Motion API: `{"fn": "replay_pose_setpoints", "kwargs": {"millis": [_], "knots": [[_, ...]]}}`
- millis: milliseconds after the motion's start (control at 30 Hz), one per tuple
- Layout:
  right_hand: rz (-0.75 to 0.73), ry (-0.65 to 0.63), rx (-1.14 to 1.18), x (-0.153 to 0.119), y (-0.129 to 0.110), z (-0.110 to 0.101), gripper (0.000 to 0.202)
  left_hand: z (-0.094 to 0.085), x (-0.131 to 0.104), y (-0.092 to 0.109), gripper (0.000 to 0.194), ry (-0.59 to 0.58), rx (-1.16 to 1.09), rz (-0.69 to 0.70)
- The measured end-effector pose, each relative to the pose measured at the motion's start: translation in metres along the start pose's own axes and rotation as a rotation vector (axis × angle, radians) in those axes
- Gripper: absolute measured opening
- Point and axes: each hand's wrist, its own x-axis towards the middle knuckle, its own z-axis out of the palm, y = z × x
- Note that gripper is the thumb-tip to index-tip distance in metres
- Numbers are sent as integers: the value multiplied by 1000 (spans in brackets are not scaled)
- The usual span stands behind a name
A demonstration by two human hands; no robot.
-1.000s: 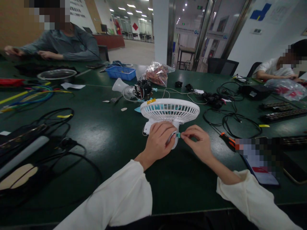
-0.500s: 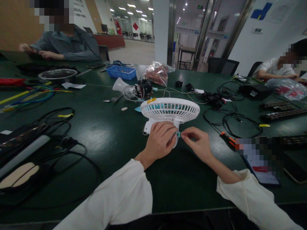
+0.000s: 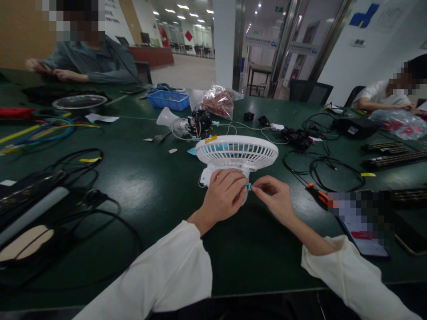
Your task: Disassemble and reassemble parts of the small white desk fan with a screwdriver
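White fan on green table, inward of the near edge's middle, small teal piece at its side, left hand curled over fan housing, knuckles up, right hand pinching teal piece between thumb and fingertips, forearms converging from near edge.

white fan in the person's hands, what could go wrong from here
The small teal piece may slip, as only the fingertips of the right hand seem to pinch it; it could then roll across the green table. The white fan might shift if the left hand loosens its grip. If pushed back, the fan could knock the white-and-black assembly behind it.
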Motion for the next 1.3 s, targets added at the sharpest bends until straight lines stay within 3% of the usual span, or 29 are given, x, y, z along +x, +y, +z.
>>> {"fn": "replay_pose_setpoints", "kwargs": {"millis": [167,433,600,800,933,1300], "knots": [[-102,-35,-74,2,-4,-4,7,0,0,0,22,4,-16,2],[-45,-83,38,2,-5,-6,20,-2,-3,-3,34,-17,-62,67],[-209,-74,-120,1,-5,-9,14,-1,-3,-3,36,-33,-40,153],[-406,-111,-362,1,-8,-14,18,-1,-4,-5,36,38,-48,76],[-405,-73,-376,1,-9,-15,18,-1,-4,-5,37,27,-60,66],[-330,38,-331,3,-13,-16,17,-3,-2,-7,32,-54,-12,209]]}}
